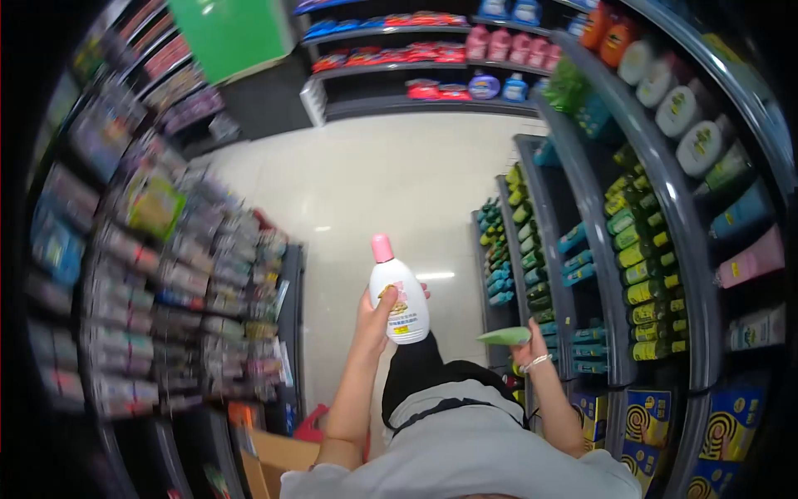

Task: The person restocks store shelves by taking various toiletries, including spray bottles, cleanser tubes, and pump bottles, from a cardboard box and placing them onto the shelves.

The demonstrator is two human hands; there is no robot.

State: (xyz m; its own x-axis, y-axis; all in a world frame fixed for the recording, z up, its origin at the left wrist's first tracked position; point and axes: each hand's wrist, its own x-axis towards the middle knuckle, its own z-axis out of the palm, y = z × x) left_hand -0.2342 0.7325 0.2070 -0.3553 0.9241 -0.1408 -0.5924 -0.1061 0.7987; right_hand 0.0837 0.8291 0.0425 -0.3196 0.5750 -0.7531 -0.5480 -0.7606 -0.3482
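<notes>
Person is standing in a store aisle, looking down past a grey shirt (465, 437) and black trousers (416, 370). Left hand (373, 318) is gripping a white bottle (406, 306) with a pink cap (381, 248), thumb lying across its front; bottle is leaning slightly, cap up. Right hand (527, 351) is holding a green tube (504, 336) roughly level, near the right-hand shelves; a bracelet (539, 360) is circling that wrist. Green bottles (647, 291) and blue-and-yellow boxes (648, 416) are lining the right side. Blurred packets (125, 341) are filling the left rack. Ahead, pink bottles (509, 44) are standing beyond the pale floor (357, 179).
</notes>
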